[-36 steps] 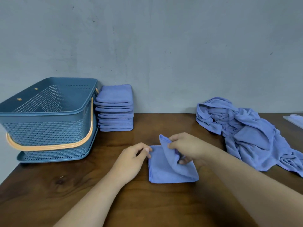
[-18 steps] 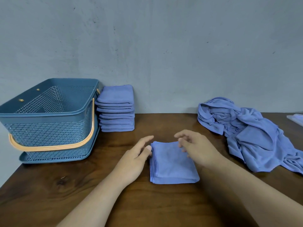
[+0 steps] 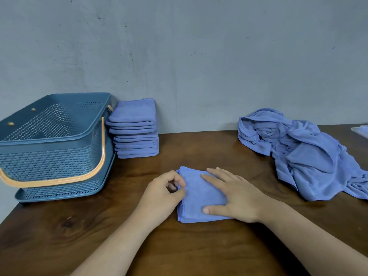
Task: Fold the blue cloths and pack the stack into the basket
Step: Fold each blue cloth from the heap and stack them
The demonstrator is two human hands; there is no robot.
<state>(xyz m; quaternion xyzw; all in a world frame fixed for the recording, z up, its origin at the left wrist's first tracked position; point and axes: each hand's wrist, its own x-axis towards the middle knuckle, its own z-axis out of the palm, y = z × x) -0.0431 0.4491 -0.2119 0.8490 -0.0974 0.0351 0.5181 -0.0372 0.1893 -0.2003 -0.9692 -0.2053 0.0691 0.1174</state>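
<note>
A folded blue cloth (image 3: 196, 193) lies flat on the wooden table (image 3: 199, 246) in front of me. My right hand (image 3: 237, 196) rests flat on its right half with straight, spread fingers. My left hand (image 3: 165, 193) pinches the cloth's left edge between thumb and curled fingers. A stack of several folded blue cloths (image 3: 134, 129) stands against the wall beside the blue basket (image 3: 53, 150), which has an orange handle hanging down its front. A heap of unfolded blue cloths (image 3: 304, 154) lies at the right.
The grey wall runs along the table's back edge. The table's left edge passes just below the basket. A pale cloth corner (image 3: 361, 130) shows at the far right edge.
My right hand let go of the raised cloth flap, which now lies flat, and settled palm-down on the cloth. My left hand's fingers curled onto the left edge.
</note>
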